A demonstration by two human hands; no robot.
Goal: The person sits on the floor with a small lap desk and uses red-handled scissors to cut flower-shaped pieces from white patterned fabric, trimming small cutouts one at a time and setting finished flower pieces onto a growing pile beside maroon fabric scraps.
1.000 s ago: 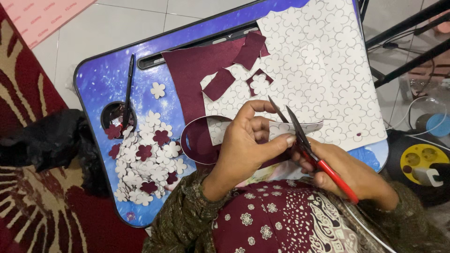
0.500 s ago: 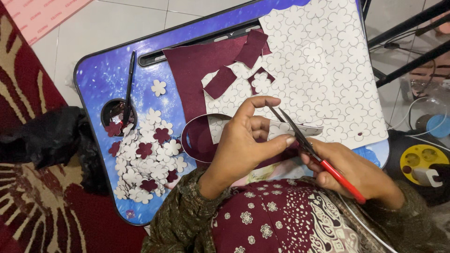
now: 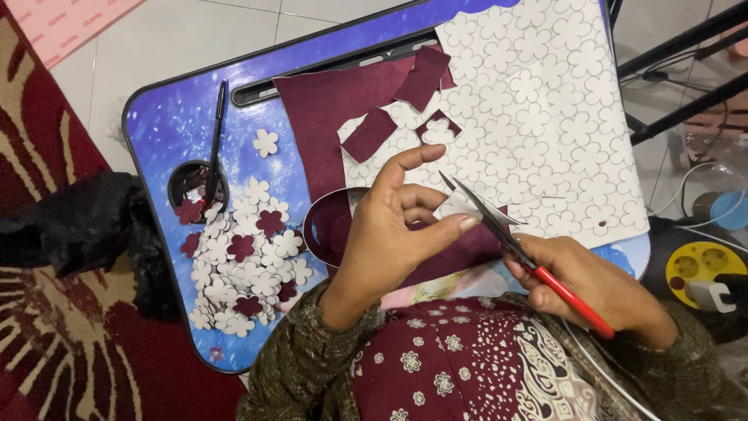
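Left hand (image 3: 393,226) pinching a small white paper piece (image 3: 460,206), right hand (image 3: 592,284) gripping red-handled scissors (image 3: 518,249)

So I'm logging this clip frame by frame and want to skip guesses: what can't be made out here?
Head view only.
- Small white piece at the left hand: mostly covered by the thumb and the scissors, so its outline is unclear.
- Scissor handles: wrapped by the right hand.
- Dark cup hole in the blue tray: contents in shadow.
- Flower-printed sheet: top cut off by the frame edge.
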